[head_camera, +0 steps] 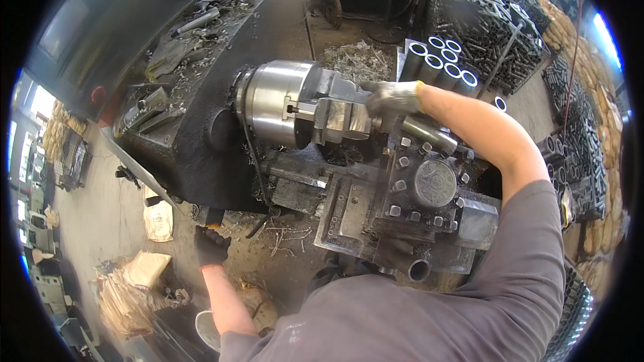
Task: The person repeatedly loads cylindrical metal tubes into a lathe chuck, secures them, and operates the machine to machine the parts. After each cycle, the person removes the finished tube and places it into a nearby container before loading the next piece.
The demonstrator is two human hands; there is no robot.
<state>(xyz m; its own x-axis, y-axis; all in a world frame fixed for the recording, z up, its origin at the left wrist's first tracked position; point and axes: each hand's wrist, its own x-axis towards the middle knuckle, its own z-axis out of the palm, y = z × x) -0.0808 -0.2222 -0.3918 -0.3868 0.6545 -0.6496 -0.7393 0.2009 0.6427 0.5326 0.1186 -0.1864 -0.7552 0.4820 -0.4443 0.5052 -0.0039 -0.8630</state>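
In front of me is a lathe with a shiny steel chuck (282, 103) and stepped jaws (344, 115). My right hand (395, 98), in a grey-white glove, is at the outer end of the jaws. It is blurred, and its fingertips are partly hidden, so its grip is unclear. Just below that hand a smooth metal cylinder (430, 133) lies beside the square tool post (435, 183), which carries several bolts. My left hand (211, 246), in a dark glove with an orange cuff, has curled fingers below the headstock (211, 161), close to a small orange part (214, 225); contact cannot be made out.
Upright steel tubes (443, 68) stand grouped behind the lathe, near a wire crate of metal parts (493, 35). Metal chips (359, 60) are heaped behind the chuck. A tube end (418, 270) sticks out near my body. Flattened sacks (126, 296) lie at left.
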